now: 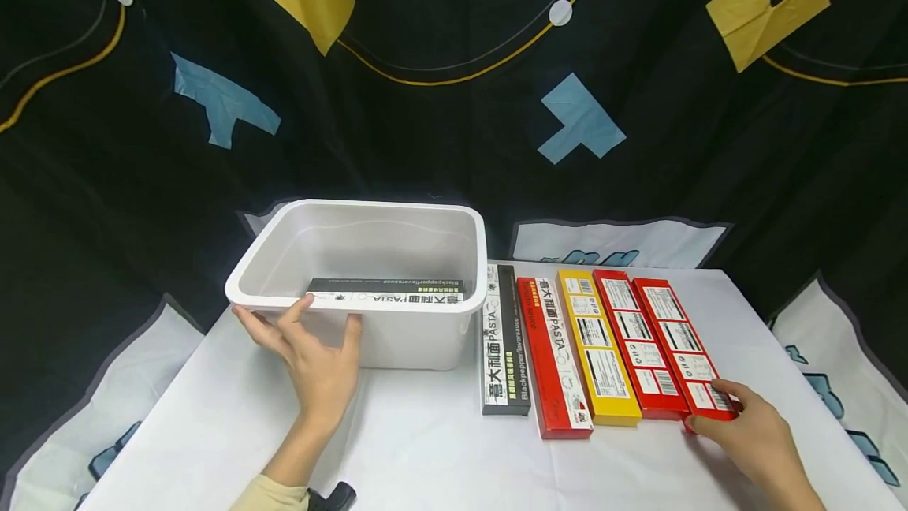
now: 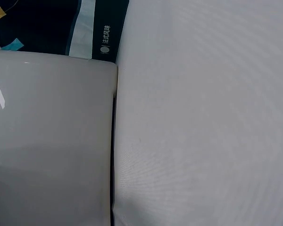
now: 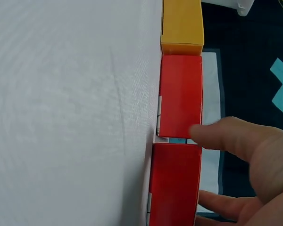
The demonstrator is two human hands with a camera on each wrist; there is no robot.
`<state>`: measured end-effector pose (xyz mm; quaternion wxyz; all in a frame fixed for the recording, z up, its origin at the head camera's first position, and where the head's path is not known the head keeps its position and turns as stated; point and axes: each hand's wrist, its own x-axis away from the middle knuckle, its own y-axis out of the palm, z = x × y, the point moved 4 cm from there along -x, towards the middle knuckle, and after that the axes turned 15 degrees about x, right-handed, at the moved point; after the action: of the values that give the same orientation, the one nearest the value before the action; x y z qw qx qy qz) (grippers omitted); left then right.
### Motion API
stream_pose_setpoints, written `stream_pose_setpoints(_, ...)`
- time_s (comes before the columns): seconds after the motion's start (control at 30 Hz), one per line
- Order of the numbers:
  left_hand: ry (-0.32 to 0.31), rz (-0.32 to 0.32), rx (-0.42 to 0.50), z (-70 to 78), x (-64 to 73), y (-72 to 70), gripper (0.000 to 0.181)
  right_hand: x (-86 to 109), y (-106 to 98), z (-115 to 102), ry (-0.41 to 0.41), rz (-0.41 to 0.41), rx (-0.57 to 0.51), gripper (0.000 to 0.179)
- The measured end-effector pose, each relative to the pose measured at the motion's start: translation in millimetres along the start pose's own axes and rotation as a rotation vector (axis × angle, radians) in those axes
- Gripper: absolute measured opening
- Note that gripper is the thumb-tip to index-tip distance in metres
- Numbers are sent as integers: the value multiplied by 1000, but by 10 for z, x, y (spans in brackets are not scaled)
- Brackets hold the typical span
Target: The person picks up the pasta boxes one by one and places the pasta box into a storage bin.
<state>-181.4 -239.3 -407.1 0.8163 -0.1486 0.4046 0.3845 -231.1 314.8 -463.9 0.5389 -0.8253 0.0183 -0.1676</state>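
Left hand [image 1: 315, 373], fingers spread, touches the front of a white bin [image 1: 418, 337] containing a black-and-white pasta box [image 1: 386, 291]; right hand [image 1: 759, 428] straddles the rightmost red box's [image 1: 682, 345] near end on the tabletop [image 1: 426, 440], grip unclear; its thumb, beside the narrow gap, might knock the neighbouring red box [image 1: 637, 341] askew

Bin [image 1: 411, 341], 8 o'clock: smooth glossy plastic. Boxes [image 1: 598, 337], 4 o'clock: smooth card. Backdrop [image 1: 454, 148], 12 o'clock: matt cloth.
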Motion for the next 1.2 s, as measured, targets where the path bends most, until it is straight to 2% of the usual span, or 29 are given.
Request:
stream_pose_setpoints(0.17, -1, -4, -9, 1, 20, -5, 59, -8, 31, 5, 36, -3, 20, 108)
stream_pose_setpoints(0.33, 2, -2, -2, -2, 13, -2, 59, 25, 9, 16, 91, 27, 41, 105)
stream_pose_setpoints(0.5, 6, 5, 3, 1, 4, -6, 59, 90, -52, -8, 132, 78, -12, 101)
stream_pose_setpoints(0.73, 30, 11, 3, 51, -9, 3, 56, 183, -275, -72, 185, 222, -164, 95)
stream_pose_setpoints(0.97, 46, 27, 16, 98, -38, 11, 55, 262, -494, -169, 178, 393, -168, 87)
stream_pose_setpoints(1.2, 26, 1, 9, 37, -15, -6, 58, 329, -629, -242, 161, 522, -203, 80)
